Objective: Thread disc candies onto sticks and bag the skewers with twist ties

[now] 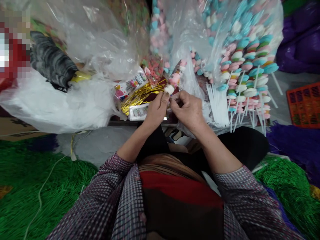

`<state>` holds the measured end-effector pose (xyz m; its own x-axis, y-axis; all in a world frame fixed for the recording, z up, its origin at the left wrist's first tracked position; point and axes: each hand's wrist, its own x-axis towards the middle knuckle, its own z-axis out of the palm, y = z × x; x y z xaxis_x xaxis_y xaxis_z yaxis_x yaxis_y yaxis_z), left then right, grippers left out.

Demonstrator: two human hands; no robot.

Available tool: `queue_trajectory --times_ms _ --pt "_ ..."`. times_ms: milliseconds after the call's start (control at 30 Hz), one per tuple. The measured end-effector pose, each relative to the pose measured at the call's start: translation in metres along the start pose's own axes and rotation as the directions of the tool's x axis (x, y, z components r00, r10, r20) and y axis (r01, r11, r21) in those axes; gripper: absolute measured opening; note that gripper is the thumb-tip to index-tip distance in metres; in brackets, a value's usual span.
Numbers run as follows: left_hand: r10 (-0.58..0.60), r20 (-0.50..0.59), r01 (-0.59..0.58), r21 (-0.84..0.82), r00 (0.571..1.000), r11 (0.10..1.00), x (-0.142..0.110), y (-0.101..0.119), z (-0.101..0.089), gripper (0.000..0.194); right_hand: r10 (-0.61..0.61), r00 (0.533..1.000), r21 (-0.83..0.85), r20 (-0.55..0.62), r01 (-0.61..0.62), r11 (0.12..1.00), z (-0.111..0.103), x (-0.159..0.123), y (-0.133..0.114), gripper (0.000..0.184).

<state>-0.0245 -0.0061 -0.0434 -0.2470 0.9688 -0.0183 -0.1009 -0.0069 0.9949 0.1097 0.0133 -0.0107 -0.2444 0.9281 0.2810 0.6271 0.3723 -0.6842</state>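
Note:
My left hand [159,108] is closed around the lower end of a marshmallow skewer [174,79] in a printed clear wrapper. Pink and white pieces show through the wrapper, which points away from me. Close beside it on the right, my right hand [188,108] has thumb and forefinger pinched together near the wrapper's lower end. Whatever lies in that pinch is too small to make out. Gold twist ties [140,96] are spread in a bundle left of my hands. A stack of printed wrappers [138,112] lies against my left wrist.
Several candy skewers with white sticks [246,88] stand at the right, by a bundle of white sticks [218,106]. Large plastic bags [87,36] fill the table's back. A co-worker's grey-black sleeve [53,60] reaches in from the left. An orange crate [303,105] is far right.

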Motion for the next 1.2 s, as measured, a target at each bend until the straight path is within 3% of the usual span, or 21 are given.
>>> queue_trajectory --times_ms 67,167,300,400,533,667,733,833,933,1033,1133,1200 --pt "-0.004 0.01 0.004 -0.008 1.0 1.0 -0.002 0.003 0.004 0.042 0.006 1.0 0.003 -0.021 -0.006 1.0 0.0 -0.001 -0.001 0.012" --pt "-0.134 0.052 0.14 -0.154 0.99 0.978 -0.003 0.009 0.008 0.046 0.04 0.999 0.163 -0.023 -0.036 0.986 -0.003 -0.002 0.0 0.016" --pt "-0.31 0.229 0.37 -0.3 0.923 0.88 -0.005 0.028 0.011 0.055 0.176 0.98 0.509 0.094 -0.2 0.837 -0.012 -0.004 0.0 0.026" --pt "-0.378 0.367 0.491 -0.293 0.85 0.82 -0.008 0.041 0.01 0.059 0.243 0.951 0.615 0.191 -0.309 0.725 -0.016 -0.005 0.0 0.037" --pt "-0.425 0.544 0.624 -0.253 0.724 0.739 -0.013 0.045 0.006 0.061 0.237 0.945 0.666 0.225 -0.327 0.671 -0.018 -0.006 0.009 0.04" --pt "-0.451 0.688 0.739 -0.185 0.568 0.648 -0.018 0.043 0.004 0.062 0.156 0.937 0.694 0.312 -0.337 0.636 -0.025 -0.007 0.021 0.049" --pt "-0.467 0.704 0.769 -0.177 0.535 0.615 -0.019 0.043 0.005 0.063 0.097 0.917 0.686 0.387 -0.356 0.634 -0.027 -0.007 0.024 0.045" --pt "-0.492 0.669 0.784 -0.228 0.557 0.578 -0.019 0.044 0.007 0.063 0.114 0.923 0.694 0.368 -0.355 0.627 -0.025 -0.007 0.024 0.044" --pt "-0.47 0.631 0.753 -0.299 0.617 0.586 -0.017 0.046 0.009 0.054 0.219 0.948 0.699 0.232 -0.319 0.64 -0.017 -0.006 0.02 0.045" --pt "-0.412 0.535 0.636 -0.347 0.738 0.689 -0.015 0.044 0.012 0.044 0.27 0.957 0.691 0.107 -0.266 0.672 -0.006 -0.004 0.014 0.043" --pt "-0.317 0.37 0.445 -0.34 0.873 0.829 -0.014 0.036 0.017 0.042 0.317 0.946 0.667 0.067 -0.279 0.691 0.003 -0.005 0.009 0.045" --pt "-0.235 0.277 0.312 -0.283 0.932 0.907 -0.014 0.026 0.021 0.043 0.345 0.937 0.642 0.046 -0.293 0.709 0.007 -0.005 0.007 0.045"
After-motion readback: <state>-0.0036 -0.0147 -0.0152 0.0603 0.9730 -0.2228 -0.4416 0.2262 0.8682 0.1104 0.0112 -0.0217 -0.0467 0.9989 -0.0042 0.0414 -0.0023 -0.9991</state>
